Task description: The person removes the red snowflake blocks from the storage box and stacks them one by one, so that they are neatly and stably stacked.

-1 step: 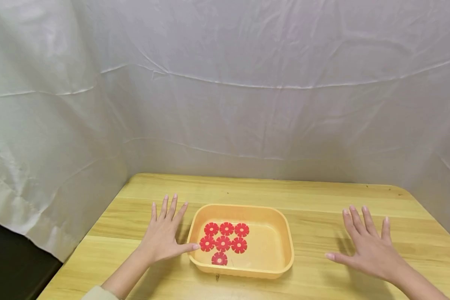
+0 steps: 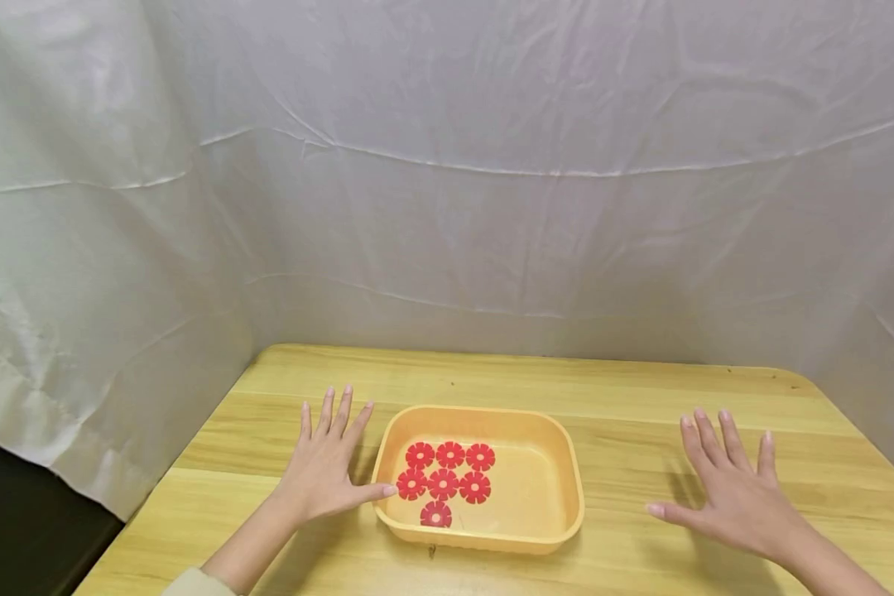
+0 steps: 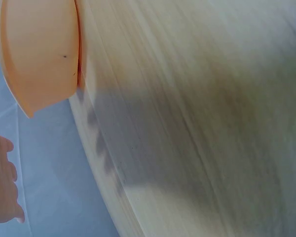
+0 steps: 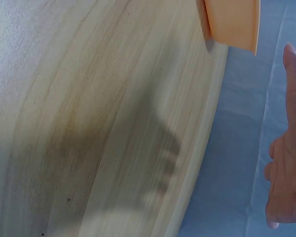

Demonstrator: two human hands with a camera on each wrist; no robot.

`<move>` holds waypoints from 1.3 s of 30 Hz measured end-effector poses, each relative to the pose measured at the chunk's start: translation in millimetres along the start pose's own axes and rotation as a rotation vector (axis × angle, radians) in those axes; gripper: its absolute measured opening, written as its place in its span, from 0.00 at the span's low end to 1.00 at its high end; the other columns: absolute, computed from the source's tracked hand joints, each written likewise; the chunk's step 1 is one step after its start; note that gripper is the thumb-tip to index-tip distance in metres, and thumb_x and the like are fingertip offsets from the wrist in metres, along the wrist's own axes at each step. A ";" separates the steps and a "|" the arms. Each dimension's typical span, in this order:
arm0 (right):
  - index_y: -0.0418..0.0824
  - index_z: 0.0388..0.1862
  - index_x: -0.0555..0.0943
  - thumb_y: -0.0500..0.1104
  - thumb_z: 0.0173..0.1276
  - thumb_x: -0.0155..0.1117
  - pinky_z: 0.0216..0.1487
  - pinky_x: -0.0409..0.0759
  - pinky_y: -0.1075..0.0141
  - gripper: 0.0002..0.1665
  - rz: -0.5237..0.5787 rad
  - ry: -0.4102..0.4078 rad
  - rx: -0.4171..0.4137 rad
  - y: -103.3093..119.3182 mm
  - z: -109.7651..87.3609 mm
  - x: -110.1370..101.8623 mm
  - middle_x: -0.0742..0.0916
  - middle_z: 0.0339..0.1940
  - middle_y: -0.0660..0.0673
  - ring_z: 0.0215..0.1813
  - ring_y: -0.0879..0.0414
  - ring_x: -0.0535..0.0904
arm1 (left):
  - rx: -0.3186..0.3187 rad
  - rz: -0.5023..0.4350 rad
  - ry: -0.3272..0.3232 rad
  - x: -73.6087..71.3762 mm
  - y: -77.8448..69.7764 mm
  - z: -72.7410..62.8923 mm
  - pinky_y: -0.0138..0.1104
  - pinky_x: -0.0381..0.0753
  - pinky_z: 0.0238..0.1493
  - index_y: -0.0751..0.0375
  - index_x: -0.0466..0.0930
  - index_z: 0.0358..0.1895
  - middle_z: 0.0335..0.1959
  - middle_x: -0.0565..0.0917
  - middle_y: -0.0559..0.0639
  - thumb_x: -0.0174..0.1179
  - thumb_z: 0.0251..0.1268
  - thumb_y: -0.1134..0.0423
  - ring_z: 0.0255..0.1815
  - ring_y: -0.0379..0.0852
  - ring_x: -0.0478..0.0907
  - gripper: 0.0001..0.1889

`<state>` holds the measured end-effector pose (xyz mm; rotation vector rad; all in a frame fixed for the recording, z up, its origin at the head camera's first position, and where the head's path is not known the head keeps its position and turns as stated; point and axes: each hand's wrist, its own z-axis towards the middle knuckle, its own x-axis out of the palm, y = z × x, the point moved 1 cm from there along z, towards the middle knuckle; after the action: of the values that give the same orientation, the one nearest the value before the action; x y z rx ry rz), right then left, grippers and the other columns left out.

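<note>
An orange-yellow plastic tray [image 2: 521, 542] stands on the wooden table. Several red flower-shaped notched discs [image 2: 443, 483] lie flat in its left half, mostly in rows, with a lone one at the front. Left of the tray, my left hand [image 2: 320, 476] is held with fingers spread and straight. Its thumb reaches over the tray's left rim; whether it touches cannot be told. Well to the right of the tray, my right hand [image 2: 745, 501] hovers above the table with fingers spread, its shadow beneath. Neither hand holds anything. Both wrist views show only part of each hand and the tray's outer wall [image 3: 39, 54].
The wooden table [image 2: 641, 397] has rounded far corners. Pale cloth [image 2: 492, 232] hangs behind it and along both sides. A dark area [image 2: 22, 513] lies beyond the table's left edge.
</note>
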<state>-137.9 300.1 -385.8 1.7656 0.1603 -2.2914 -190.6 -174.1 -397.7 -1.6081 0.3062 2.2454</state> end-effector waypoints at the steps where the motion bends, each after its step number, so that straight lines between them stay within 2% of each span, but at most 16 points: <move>1: 0.36 0.74 0.36 0.69 0.51 0.63 0.62 0.06 0.45 0.70 0.000 -0.002 0.000 0.0 -0.2 0.3 0.39 0.75 0.38 0.71 0.55 0.14 | 0.000 -0.001 -0.001 -0.1 -0.1 0.0 0.65 0.40 0.68 0.59 0.56 0.71 0.73 0.49 0.68 0.49 0.41 0.20 0.74 0.67 0.40 0.57; 13: 0.36 0.74 0.36 0.68 0.51 0.63 0.62 0.06 0.45 0.69 0.033 0.012 0.015 -1.8 -2.7 2.7 0.39 0.75 0.36 0.71 0.56 0.13 | 0.022 -0.007 -0.010 -1.0 0.3 2.3 0.65 0.42 0.68 0.59 0.57 0.70 0.72 0.50 0.69 0.48 0.42 0.21 0.73 0.68 0.42 0.56; 18: 0.36 0.74 0.37 0.67 0.52 0.64 0.65 0.08 0.48 0.68 0.051 0.001 -0.004 -1.8 -1.0 5.2 0.40 0.75 0.35 0.71 0.56 0.14 | 0.011 -0.012 0.019 -2.7 -0.4 1.1 0.63 0.42 0.69 0.59 0.55 0.71 0.73 0.48 0.68 0.51 0.42 0.23 0.74 0.67 0.43 0.56; 23: 0.37 0.75 0.38 0.67 0.50 0.65 0.67 0.10 0.52 0.69 0.052 -0.041 -0.036 -0.5 1.3 6.4 0.43 0.75 0.35 0.72 0.58 0.17 | 0.015 -0.047 0.041 -5.9 -1.7 0.6 0.61 0.46 0.70 0.62 0.54 0.71 0.73 0.47 0.67 0.53 0.44 0.24 0.74 0.64 0.47 0.56; 27: 0.40 0.75 0.37 0.66 0.50 0.66 0.68 0.11 0.54 0.68 0.072 -0.049 -0.047 0.4 4.4 4.5 0.46 0.76 0.37 0.73 0.60 0.20 | 0.009 -0.111 0.063 -8.2 -2.5 2.7 0.61 0.44 0.70 0.67 0.54 0.70 0.74 0.45 0.66 0.55 0.44 0.26 0.74 0.65 0.44 0.57; 29: 0.41 0.75 0.38 0.66 0.50 0.66 0.70 0.13 0.53 0.68 0.104 -0.050 -0.051 1.4 6.9 3.3 0.49 0.76 0.36 0.75 0.57 0.23 | 0.006 -0.136 0.071 -9.0 -2.8 3.7 0.60 0.45 0.70 0.69 0.53 0.70 0.74 0.46 0.66 0.56 0.44 0.27 0.74 0.65 0.44 0.57; 32: 0.42 0.76 0.40 0.62 0.49 0.70 0.72 0.25 0.43 0.67 0.232 -0.052 -0.048 4.5 11.4 0.4 0.55 0.74 0.32 0.77 0.45 0.31 | 0.004 -0.157 0.096 -10.2 -3.6 4.2 0.59 0.45 0.71 0.70 0.51 0.70 0.74 0.46 0.64 0.56 0.44 0.27 0.74 0.63 0.44 0.59; 35: 0.42 0.75 0.46 0.57 0.46 0.74 0.64 0.49 0.31 0.66 0.355 -0.078 -0.048 9.9 15.1 -3.1 0.62 0.70 0.28 0.73 0.33 0.48 | 0.021 -0.168 0.111 -11.5 -5.5 4.2 0.56 0.49 0.71 0.70 0.49 0.71 0.74 0.47 0.63 0.56 0.44 0.27 0.74 0.60 0.47 0.60; 37: 0.43 0.75 0.50 0.54 0.43 0.76 0.55 0.61 0.30 0.64 0.401 -0.114 -0.056 14.3 16.8 -5.5 0.66 0.67 0.28 0.68 0.31 0.57 | 0.036 -0.181 0.120 -12.8 -7.3 3.8 0.53 0.52 0.71 0.70 0.49 0.71 0.74 0.48 0.62 0.57 0.43 0.27 0.74 0.58 0.49 0.60; 39: 0.42 0.73 0.55 0.53 0.41 0.78 0.50 0.67 0.33 0.62 0.394 -0.165 -0.080 18.4 17.9 -7.0 0.71 0.64 0.29 0.63 0.32 0.64 | 0.054 -0.192 0.128 -14.2 -9.3 3.2 0.51 0.55 0.71 0.70 0.49 0.71 0.73 0.50 0.62 0.58 0.42 0.27 0.74 0.57 0.50 0.61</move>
<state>-148.2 279.0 -373.2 1.4125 -0.1149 -2.0960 -185.4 -166.7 -382.9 -1.6804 0.2328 1.9808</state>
